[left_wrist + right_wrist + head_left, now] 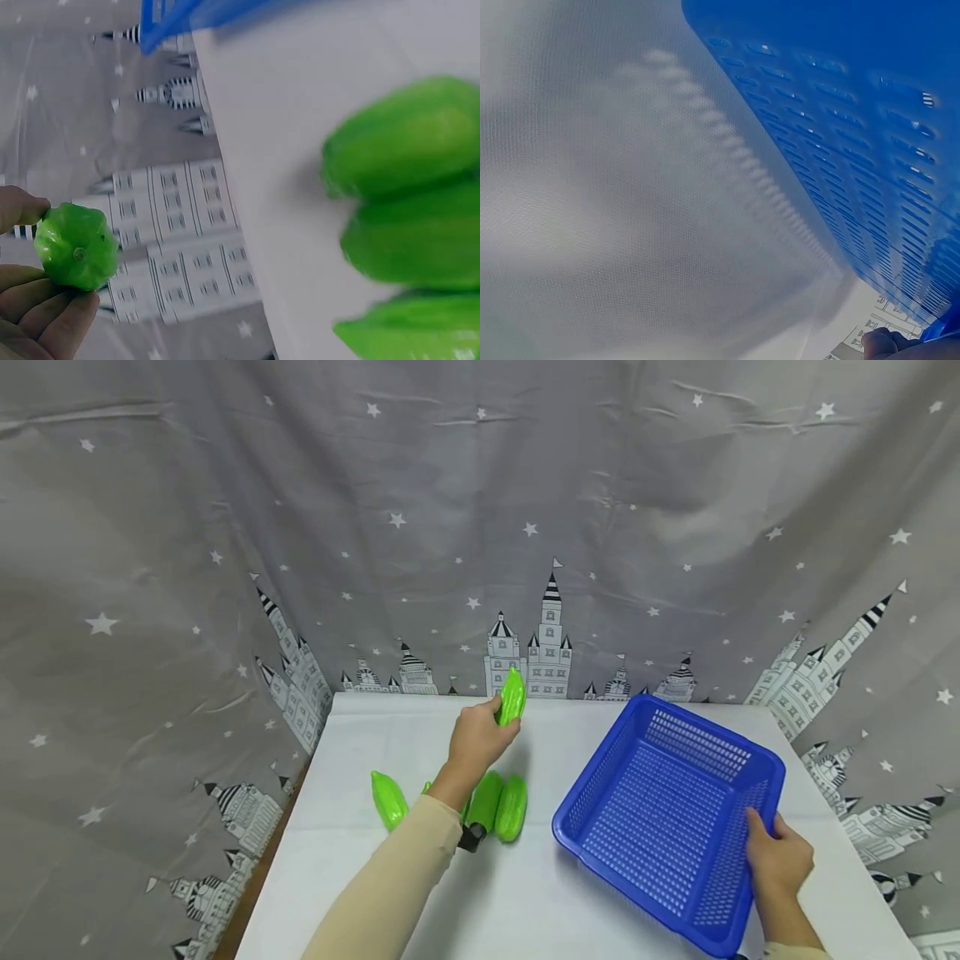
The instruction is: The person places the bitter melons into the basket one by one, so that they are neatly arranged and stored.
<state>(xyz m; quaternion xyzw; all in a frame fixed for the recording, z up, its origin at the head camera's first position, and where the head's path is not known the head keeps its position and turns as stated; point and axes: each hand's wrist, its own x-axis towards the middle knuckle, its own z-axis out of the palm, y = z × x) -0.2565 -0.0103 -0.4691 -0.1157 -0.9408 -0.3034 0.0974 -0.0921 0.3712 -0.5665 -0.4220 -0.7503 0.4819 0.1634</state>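
My left hand [480, 737] holds a bright green ridged vegetable [513, 697], which looks like a bitter melon, above the far part of the table. In the left wrist view its lobed end [77, 247] faces the camera, pinched between thumb and fingers. My right hand [780, 857] grips the right rim of a blue plastic basket [697, 743], with the thumb over the edge. The basket is tilted and contains nothing. In the right wrist view its slotted side [840, 157] fills the upper right, with part of the right hand [885, 343] below.
Several similar green vegetables lie on the white table [352, 735], one at the left [387, 802] and others near the middle [512, 810]. The left forearm partly hides some. A grey curtain [450, 485] with stars and castles hangs behind the table.
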